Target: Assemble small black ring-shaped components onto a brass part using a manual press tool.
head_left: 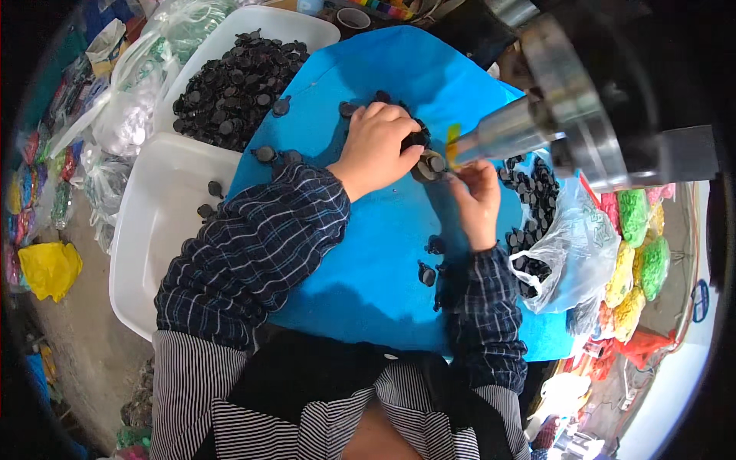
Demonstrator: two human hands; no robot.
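Observation:
My left hand [374, 149] lies over a cluster of small black round pieces [418, 135] on the blue work surface [383, 253]. Its fingers curl round some of them, and the thumb reaches toward a small round holder [422, 173]. On that holder sits another black disc [436, 163], under the metal tip of a machine [506, 129]. From the right, my right hand [478, 203] comes up to the holder with thumb and fingers pinched together. Whatever is in that pinch is too small or hidden to make out.
At the upper left stands a white bin [326, 34] full of black pieces; a second white bin [138, 230] holds a few. A clear plastic bag [579, 249] with more pieces lies at right. Loose pieces [427, 274] dot the surface. Colourful bags [632, 268] sit beyond.

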